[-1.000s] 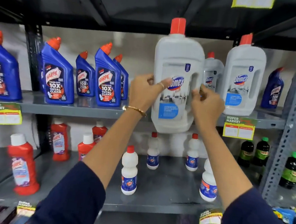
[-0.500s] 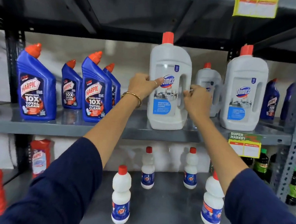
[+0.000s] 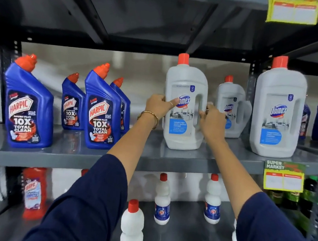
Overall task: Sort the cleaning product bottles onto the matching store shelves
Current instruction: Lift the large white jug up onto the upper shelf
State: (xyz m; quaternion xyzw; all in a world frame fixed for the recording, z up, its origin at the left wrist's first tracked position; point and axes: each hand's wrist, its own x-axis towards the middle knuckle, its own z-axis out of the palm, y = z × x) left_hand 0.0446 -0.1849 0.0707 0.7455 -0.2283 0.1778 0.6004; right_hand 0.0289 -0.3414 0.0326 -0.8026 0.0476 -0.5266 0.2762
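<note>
Both hands, left hand (image 3: pixel 158 106) & right hand (image 3: pixel 211 122), grip the white Domex bottle (image 3: pixel 184 107), which stands upright on the middle shelf (image 3: pixel 114 161) near its front edge; risk: uneven release could tip it fwd.

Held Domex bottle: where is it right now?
Head view, centre: the held Domex bottle stands on the middle shelf, between the blue Harpic bottles and two more Domex bottles.

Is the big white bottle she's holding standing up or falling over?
Standing up. The white Domex bottle sits flat on the grey shelf, red cap on top, both hands on its sides.
</note>
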